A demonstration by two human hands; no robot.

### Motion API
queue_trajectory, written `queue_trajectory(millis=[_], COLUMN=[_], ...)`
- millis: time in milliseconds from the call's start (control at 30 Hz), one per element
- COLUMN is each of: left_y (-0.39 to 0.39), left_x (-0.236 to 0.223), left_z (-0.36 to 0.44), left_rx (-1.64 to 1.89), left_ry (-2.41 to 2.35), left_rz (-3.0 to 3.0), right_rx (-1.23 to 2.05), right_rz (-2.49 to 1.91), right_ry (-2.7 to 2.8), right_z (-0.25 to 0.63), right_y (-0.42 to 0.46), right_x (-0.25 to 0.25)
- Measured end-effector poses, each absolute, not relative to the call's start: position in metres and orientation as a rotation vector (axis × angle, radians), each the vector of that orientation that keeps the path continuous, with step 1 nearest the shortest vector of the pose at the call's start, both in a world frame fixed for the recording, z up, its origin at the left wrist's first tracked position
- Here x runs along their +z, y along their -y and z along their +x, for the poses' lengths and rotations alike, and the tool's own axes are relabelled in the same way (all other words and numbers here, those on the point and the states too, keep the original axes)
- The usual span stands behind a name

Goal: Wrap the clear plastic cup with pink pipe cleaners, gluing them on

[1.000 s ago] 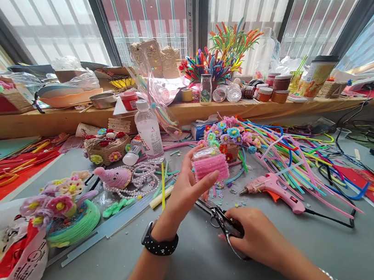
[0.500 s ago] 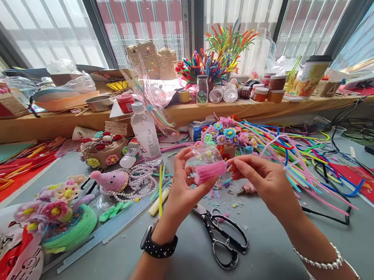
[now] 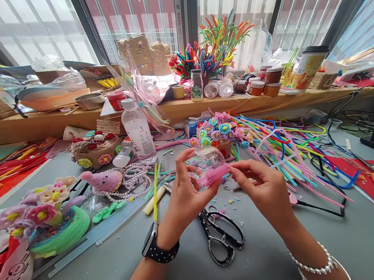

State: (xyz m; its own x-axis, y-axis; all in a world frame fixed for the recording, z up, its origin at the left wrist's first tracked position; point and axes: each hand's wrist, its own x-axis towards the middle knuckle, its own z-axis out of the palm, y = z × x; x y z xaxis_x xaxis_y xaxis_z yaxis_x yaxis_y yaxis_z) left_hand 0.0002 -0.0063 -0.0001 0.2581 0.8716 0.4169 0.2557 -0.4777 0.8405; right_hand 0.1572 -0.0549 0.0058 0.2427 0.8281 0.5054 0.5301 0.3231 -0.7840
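Note:
My left hand (image 3: 185, 200) is curled round a small clear plastic container (image 3: 214, 155), tilted on its side. Fuzzy pink pipe cleaner (image 3: 213, 175) lies in bands along the container's lower part. At the right end of that pink band my right hand (image 3: 265, 187) has its thumb and forefinger pinched together on the pipe cleaner's end. Black-handled scissors (image 3: 221, 237) lie on the table just below both hands.
A bottle (image 3: 137, 128) and a pink crocheted-looking figure (image 3: 102, 179) with bead strings stand left. Loose pipe cleaners (image 3: 289, 153) spread to the right. A flower basket (image 3: 222, 130) sits behind my hands. Jars and cups line the wooden ledge (image 3: 176, 113).
The container has turned in my left hand, so its round, clear end shows more. My right fingertips have stayed at the pink band's end. The whole view has shifted slightly.

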Motion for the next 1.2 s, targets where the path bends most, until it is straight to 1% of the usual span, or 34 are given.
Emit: queue_trajectory(millis=[300, 633, 900, 1033, 1200], left_y=[0.011, 0.009, 0.004, 0.005, 0.006], left_x=[0.004, 0.006, 0.011, 0.017, 0.019], left_z=[0.002, 0.001, 0.002, 0.001, 0.0], left_rx=[1.116, 1.087, 1.17, 1.17, 1.181], left_ry=[-1.085, -0.966, -0.848, -0.827, -0.835], left_rz=[1.842, 1.592, 1.3, 1.247, 1.211], right_rx=[0.201, 0.264, 0.382, 0.458, 0.458], right_rz=[-1.377, -1.38, -1.362, -1.358, -1.38], right_ry=[1.45, 1.38, 1.334, 1.344, 1.405], right_z=[0.154, 0.154, 0.154, 0.154, 0.154], right_y=[0.057, 0.056, 0.055, 0.053, 0.052], right_x=[0.005, 0.002, 0.001, 0.0, -0.001])
